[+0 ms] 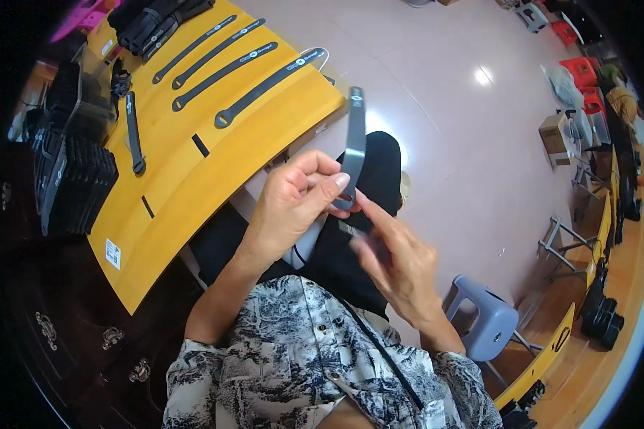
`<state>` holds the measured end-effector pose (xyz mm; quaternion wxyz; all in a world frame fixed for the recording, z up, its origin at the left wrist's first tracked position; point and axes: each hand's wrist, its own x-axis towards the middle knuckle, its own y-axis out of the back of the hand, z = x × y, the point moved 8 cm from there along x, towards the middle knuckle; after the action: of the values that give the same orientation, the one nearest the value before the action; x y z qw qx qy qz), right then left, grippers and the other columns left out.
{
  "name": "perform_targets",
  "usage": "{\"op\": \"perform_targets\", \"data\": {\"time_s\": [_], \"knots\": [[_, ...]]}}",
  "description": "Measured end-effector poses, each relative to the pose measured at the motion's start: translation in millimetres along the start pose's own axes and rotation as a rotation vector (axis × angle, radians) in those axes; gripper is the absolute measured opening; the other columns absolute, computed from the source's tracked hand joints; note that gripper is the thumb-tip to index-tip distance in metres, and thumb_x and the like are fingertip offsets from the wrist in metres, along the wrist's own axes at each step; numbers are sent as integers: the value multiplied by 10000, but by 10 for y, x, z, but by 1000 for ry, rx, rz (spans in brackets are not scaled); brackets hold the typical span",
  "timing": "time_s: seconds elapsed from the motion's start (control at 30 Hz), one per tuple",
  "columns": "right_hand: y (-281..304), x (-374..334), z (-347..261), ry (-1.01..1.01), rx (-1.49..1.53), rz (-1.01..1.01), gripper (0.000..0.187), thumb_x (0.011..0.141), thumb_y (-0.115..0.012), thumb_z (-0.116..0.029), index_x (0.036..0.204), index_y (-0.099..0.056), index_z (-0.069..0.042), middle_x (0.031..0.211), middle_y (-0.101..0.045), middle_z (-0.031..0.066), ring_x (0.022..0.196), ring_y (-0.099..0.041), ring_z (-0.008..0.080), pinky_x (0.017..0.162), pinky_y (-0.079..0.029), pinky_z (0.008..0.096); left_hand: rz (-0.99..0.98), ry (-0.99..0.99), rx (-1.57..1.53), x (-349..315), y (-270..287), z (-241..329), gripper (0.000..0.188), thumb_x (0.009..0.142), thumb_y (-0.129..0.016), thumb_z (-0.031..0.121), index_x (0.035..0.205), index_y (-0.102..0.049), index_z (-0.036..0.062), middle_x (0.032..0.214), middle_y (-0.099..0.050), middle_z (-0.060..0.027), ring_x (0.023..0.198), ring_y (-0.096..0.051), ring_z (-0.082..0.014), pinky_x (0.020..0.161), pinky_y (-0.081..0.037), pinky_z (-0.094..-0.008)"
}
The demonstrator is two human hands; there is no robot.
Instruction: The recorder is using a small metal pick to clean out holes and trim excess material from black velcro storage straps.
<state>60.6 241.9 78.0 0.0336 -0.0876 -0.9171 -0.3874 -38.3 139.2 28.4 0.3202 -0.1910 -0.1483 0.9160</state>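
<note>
My left hand (297, 200) pinches a dark strap (354, 136) near its slotted end, between thumb and fingers. The strap's long part stands upward above my hands and bears light printing. My right hand (401, 264) is closed at the same slotted end, its index finger against it. A blurred dark strip (352, 229) shows by the right thumb; I cannot tell whether it is the strap's other end. Both hands are over my lap, just off the edge of the yellow table (265, 143).
Several similar straps (225, 77) lie side by side on the table. A single strap (134, 132) and two short black strips (200, 145) lie nearer. Strap bundles (75, 186) are stacked at the left. A grey-blue stool (481, 314) stands on the floor at the right.
</note>
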Motion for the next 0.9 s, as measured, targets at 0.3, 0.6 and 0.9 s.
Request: {"op": "perform_targets", "data": {"time_s": [0.3,0.6,0.9], "knots": [[-79,136,-622,229,153,-216,425,738,-735,-192,1129,-612,-80,1040,-646,99,868,-654,263,676,-531,330,-117,-433,739,-837,-15,312,93,859,-570,45,919,-514,2,703,-608,-100,595,-627,-207,558,-480,-328],[-824,654,-701,200,188,-566,233,765,-757,-207,816,-641,-12,617,-525,38,555,-476,117,504,-369,271,357,-67,316,-1544,1322,131,93,903,-587,62,952,-587,-18,707,-615,-44,570,-598,-83,494,-474,-192],[-1499,1467,-607,-65,432,-705,185,785,-749,-172,792,-663,-8,660,-606,-5,625,-501,67,579,-409,229,800,-55,7,-1749,2192,51,93,863,-626,26,877,-571,-47,713,-639,-160,505,-628,-190,406,-482,-248]]}}
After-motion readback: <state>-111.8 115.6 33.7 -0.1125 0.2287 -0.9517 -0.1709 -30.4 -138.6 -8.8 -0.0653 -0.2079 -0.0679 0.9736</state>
